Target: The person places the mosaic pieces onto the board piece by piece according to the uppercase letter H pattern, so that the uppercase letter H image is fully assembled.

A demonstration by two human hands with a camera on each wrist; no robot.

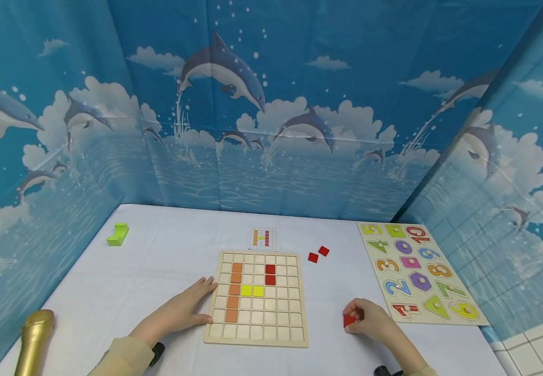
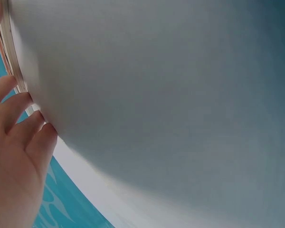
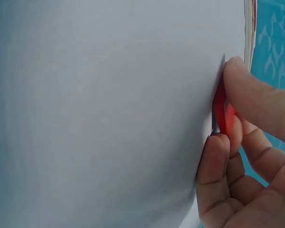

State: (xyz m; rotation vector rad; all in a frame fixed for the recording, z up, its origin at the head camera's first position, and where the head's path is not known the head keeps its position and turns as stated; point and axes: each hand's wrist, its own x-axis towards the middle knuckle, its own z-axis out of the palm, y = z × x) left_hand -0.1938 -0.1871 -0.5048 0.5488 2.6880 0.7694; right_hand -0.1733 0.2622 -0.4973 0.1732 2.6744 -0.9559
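A wooden grid board (image 1: 256, 338) lies in the middle of the white table. On it are a column of several orange tiles (image 1: 233, 289), two yellow tiles (image 1: 252, 291) side by side and two red tiles (image 1: 270, 274) one above the other. My left hand (image 1: 182, 308) rests at the board's left edge, fingers fairly straight; the left wrist view shows the fingertips against that edge. Right of the board, low over the cloth, my right hand (image 1: 370, 319) pinches a red tile (image 3: 220, 105) between thumb and fingers. Two loose red tiles (image 1: 318, 254) lie off the board's upper right corner.
Behind the board lies a small pattern card (image 1: 263, 238). A number and shape puzzle board (image 1: 370, 250) is at the right. A green block (image 1: 118, 234) sits far left, and a gold microphone (image 1: 36, 339) near left. Dolphin-print curtains (image 1: 271, 172) enclose the table.
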